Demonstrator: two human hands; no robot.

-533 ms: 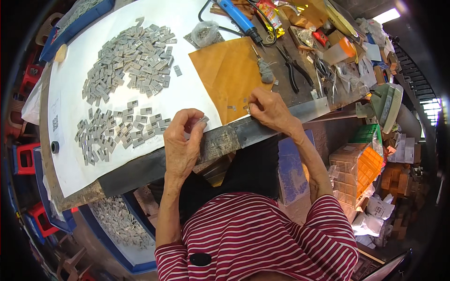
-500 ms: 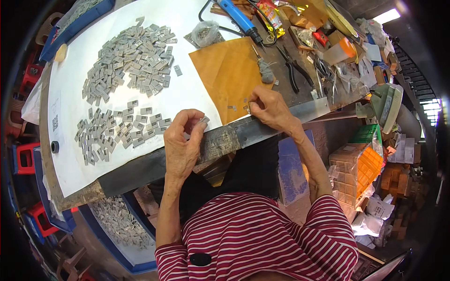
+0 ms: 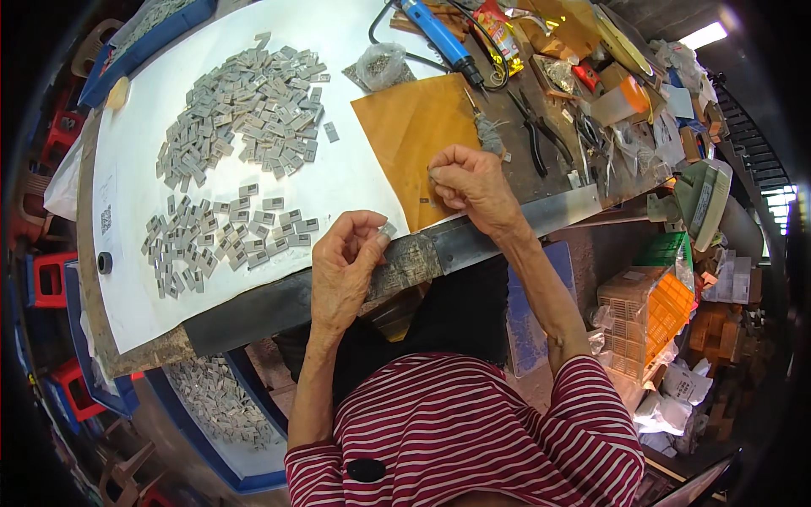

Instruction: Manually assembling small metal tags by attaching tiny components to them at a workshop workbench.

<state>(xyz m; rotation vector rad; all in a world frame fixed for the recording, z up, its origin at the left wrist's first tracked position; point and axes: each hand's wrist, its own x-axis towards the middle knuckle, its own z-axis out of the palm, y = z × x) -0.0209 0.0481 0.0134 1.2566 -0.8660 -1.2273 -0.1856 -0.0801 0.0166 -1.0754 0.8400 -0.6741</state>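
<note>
Near the table's front edge my left hand (image 3: 345,275) is closed, with a small grey metal plate (image 3: 388,229) pinched between thumb and finger. My right hand (image 3: 475,188) is in a pinch over the brown sheet (image 3: 414,118); whatever its fingertips hold is hidden. A tiny dark piece (image 3: 424,201) lies on that sheet beside the right hand. To the left, a large pile of similar grey plates (image 3: 241,110) covers part of the white paper (image 3: 338,177). Closer to me is a smaller, looser group of plates (image 3: 228,232).
Beyond the brown sheet are a clear bag of small parts (image 3: 380,65) and a blue-handled tool (image 3: 439,35) with a cord. Black-handled pliers (image 3: 541,139) lie to its right. A blue tray of plates (image 3: 221,406) sits below the table, left of my legs.
My right hand has moved left and slightly away from me over the brown sheet, still pinched. The left hand keeps its plate and has shifted little. The whole view has drifted slightly.
</note>
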